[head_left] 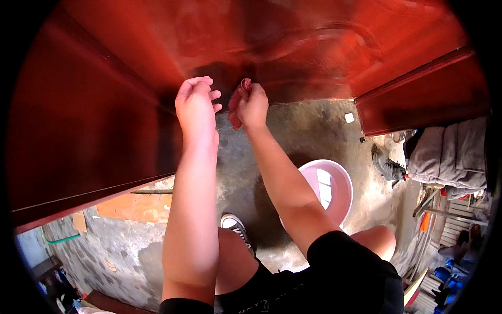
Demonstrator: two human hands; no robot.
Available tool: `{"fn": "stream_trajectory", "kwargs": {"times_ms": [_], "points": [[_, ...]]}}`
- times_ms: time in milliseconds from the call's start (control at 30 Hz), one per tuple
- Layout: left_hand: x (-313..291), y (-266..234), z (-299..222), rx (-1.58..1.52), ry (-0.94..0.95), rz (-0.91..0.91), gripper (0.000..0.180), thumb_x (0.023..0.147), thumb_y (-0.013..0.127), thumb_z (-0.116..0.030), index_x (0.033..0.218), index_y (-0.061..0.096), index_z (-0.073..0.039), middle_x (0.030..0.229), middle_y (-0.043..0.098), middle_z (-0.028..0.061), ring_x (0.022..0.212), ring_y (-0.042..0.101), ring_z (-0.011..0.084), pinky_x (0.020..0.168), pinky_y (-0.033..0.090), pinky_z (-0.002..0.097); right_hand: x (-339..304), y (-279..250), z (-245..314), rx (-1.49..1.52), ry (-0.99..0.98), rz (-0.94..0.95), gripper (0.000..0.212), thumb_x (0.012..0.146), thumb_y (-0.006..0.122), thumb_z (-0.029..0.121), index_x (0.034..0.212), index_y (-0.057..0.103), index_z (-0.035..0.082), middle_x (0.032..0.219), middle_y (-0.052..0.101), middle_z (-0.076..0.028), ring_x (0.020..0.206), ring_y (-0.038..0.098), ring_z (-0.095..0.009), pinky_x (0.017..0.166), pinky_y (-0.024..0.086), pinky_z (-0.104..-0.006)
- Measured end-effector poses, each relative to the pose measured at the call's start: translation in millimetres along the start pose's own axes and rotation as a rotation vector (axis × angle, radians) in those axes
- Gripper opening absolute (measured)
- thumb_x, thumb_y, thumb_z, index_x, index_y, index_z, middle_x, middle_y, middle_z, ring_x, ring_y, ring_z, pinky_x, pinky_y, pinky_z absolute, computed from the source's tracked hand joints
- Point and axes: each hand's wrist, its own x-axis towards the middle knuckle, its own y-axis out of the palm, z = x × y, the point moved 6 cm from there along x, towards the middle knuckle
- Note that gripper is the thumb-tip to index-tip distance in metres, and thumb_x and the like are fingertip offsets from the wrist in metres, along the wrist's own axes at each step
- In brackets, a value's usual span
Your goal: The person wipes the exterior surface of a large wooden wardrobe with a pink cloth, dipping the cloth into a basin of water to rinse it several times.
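My right hand (255, 107) grips a bunched reddish-pink cloth (236, 109), part of which hangs out on its left side. The cloth is close to the lower part of a glossy dark-red wooden panel (293, 57); whether it touches the surface I cannot tell. My left hand (196, 104) is raised beside it with loosely bent fingers spread apart and nothing in them. Below my right forearm stands a pale pink round tub (342, 201). Water in it mirrors a bright window, and my arm covers part of its rim.
Red panels (89, 125) enclose the left side, with another red panel (429, 91) on the right. On the worn concrete floor (308, 125) lie a small white object (349, 118) and a dark shoe (388, 165). A grey padded cloth (449, 154) hangs over a rack at the right.
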Motion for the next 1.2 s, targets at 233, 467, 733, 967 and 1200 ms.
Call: {"fn": "stream_trajectory", "kwargs": {"times_ms": [233, 467, 733, 967, 1200], "points": [[0, -8, 2, 0.003, 0.01, -0.01, 0.011, 0.094, 0.06, -0.013, 0.103, 0.064, -0.009, 0.096, 0.064, 0.0009, 0.082, 0.063, 0.0116, 0.069, 0.048, 0.0286, 5, -30, 91, 0.15, -0.205, -0.148, 0.016, 0.093, 0.071, 0.014, 0.098, 0.065, 0.0, 0.097, 0.068, -0.024, 0.092, 0.066, -0.044, 0.078, 0.053, -0.0482], [-8, 17, 0, -0.003, 0.033, 0.039, 0.01, 0.094, 0.061, -0.013, 0.102, 0.065, -0.009, 0.094, 0.064, 0.0007, 0.081, 0.062, 0.0116, 0.068, 0.048, 0.0284, 8, -1, -35, -0.073, -0.014, -0.086, 0.023, 0.095, 0.069, 0.02, 0.102, 0.063, -0.001, 0.103, 0.07, -0.025, 0.099, 0.067, -0.046, 0.085, 0.053, -0.0498], [15, -2, 7, -0.03, 0.192, -0.101, 0.007, 0.094, 0.06, -0.01, 0.097, 0.066, -0.008, 0.09, 0.064, 0.0013, 0.075, 0.06, 0.0107, 0.06, 0.047, 0.0255, 33, -25, 79, 0.609, 0.152, 0.075, 0.019, 0.097, 0.072, 0.014, 0.101, 0.069, -0.003, 0.089, 0.073, -0.009, 0.079, 0.065, -0.017, 0.074, 0.052, -0.0332], [16, 11, 15, -0.011, 0.167, -0.107, 0.011, 0.093, 0.057, -0.007, 0.098, 0.065, -0.01, 0.088, 0.062, -0.0007, 0.078, 0.058, 0.01, 0.064, 0.046, 0.0269, 90, -115, 81, 1.091, 0.304, 0.125, 0.002, 0.099, 0.065, 0.001, 0.099, 0.067, -0.001, 0.094, 0.069, -0.006, 0.085, 0.063, -0.014, 0.077, 0.052, -0.031], [2, 22, 4, -0.109, 0.308, -0.121, 0.015, 0.092, 0.057, -0.004, 0.105, 0.063, -0.008, 0.097, 0.062, 0.0013, 0.082, 0.058, 0.0108, 0.067, 0.046, 0.0271, 181, -222, 43, 1.374, 0.418, 0.193, 0.026, 0.1, 0.038, 0.003, 0.115, 0.058, -0.005, 0.107, 0.067, -0.019, 0.098, 0.067, -0.031, 0.09, 0.059, -0.049]]}}
